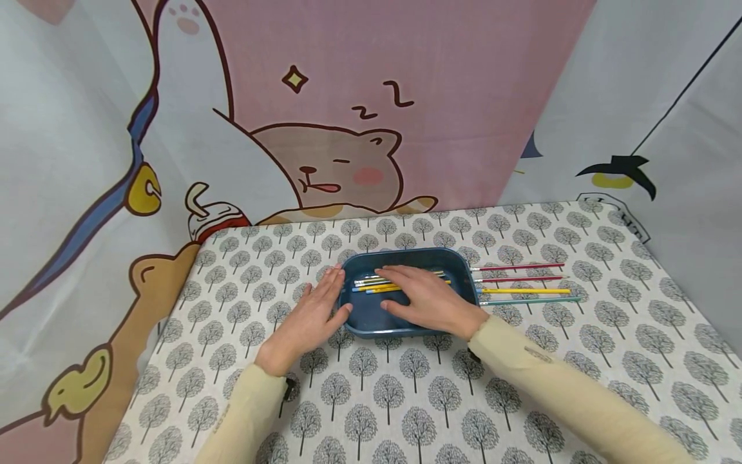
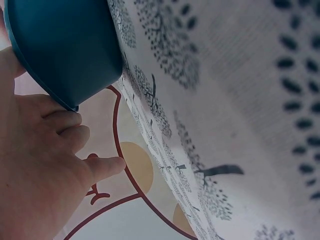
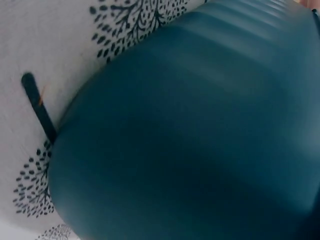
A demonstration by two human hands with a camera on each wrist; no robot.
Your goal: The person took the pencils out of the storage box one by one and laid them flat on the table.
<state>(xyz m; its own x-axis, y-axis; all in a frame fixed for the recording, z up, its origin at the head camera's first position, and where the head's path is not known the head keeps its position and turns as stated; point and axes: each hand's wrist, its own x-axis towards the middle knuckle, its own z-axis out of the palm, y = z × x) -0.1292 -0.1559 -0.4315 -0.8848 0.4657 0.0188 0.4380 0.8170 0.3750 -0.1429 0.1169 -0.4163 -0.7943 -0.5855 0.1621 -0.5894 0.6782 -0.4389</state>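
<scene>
A dark blue rectangular tray (image 1: 371,322) with rounded corners stands on the table. Several pencils (image 1: 377,289), yellow ones with light blue ends among them, lie inside it. My right hand (image 1: 426,296) reaches over the tray's right side, fingers stretched above the pencils and thumb held apart; its palm hides part of them. The tray's blue wall (image 3: 190,130) fills most of the right wrist view. At the tray's left end, my left hand (image 1: 310,316) touches the rim with fingers extended. In the left wrist view its fingers lie along the rim of the tray (image 2: 65,50).
To the right of the tray, two red pencils (image 1: 522,266), a yellow pencil (image 1: 527,290) and a green pencil (image 1: 533,301) lie side by side. A tree-patterned cloth (image 1: 388,393) covers the table. Printed cartoon curtains (image 1: 464,96) hang behind and beside it.
</scene>
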